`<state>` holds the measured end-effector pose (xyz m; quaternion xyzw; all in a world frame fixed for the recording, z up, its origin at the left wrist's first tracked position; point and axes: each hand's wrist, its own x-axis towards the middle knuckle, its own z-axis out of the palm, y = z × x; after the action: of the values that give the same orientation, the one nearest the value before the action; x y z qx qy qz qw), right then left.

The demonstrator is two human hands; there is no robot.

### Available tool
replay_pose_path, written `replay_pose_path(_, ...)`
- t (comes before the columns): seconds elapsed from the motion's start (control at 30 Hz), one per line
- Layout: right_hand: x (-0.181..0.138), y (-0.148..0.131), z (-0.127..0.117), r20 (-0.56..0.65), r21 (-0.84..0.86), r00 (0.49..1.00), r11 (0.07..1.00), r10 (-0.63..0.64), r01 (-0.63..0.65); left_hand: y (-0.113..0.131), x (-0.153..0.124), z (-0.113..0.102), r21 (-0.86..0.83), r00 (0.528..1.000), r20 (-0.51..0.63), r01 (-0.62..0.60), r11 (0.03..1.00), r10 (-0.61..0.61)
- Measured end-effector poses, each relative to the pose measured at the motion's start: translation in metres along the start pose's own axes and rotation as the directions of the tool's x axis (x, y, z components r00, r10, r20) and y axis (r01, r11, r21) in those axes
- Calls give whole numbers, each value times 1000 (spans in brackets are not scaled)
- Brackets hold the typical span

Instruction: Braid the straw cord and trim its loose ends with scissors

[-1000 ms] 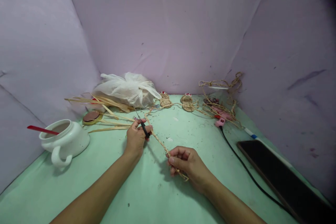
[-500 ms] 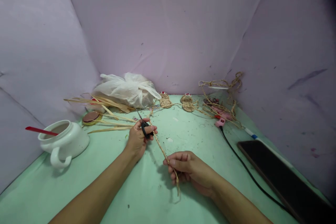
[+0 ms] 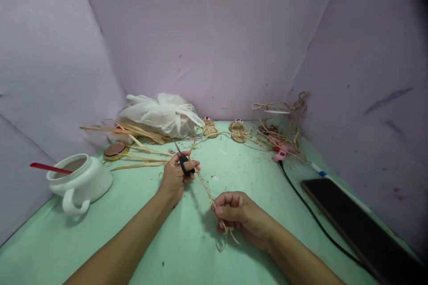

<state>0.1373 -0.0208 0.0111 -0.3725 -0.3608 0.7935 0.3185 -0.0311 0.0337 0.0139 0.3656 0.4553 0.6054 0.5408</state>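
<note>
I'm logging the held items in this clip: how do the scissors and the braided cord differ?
The scissors have black handles, while the braided cord is tan. The scissors are in the left hand only; the braided cord runs on to the right hand. The scissors point away from the person, whereas the braided cord's loose strands trail on the near side. Both are at the left hand's fingers.

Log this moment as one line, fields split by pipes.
left hand: holds black-handled scissors and braided cord | right hand: pinches braided cord near its end | braided cord: spans between hands | white bag: beyond left hand
</note>
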Motion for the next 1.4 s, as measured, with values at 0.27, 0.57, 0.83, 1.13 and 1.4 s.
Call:
replay_pose_path(0.27, -1, -8, -1, -160, 0, 979, 992, -128, 129, 3, -3, -3, 152, 999, 17, 25, 988, -28)
replay_pose_path(0.57, -3, 0, 5, -6, 11, 1000, 1000, -13, 14, 7, -25, 20, 112, 991, 33, 123, 986, -128)
replay_pose_path(0.83, -2, 4, 5, 53, -88, 997, 995, 54, -49, 11, -17, 12, 2, 998, 4, 63, 998, -63)
replay_pose_path(1.13, -4, -3, 3, 59, -233, 990, 963, -126, 136, 12, -26, 17, 46, 998, 21, 50, 998, -51)
replay_pose_path(1.4, -3, -7, 3, -149, -91, 966, 976, -210, 198, 18, -35, 23, 275, 998, 60, 19, 961, -37)
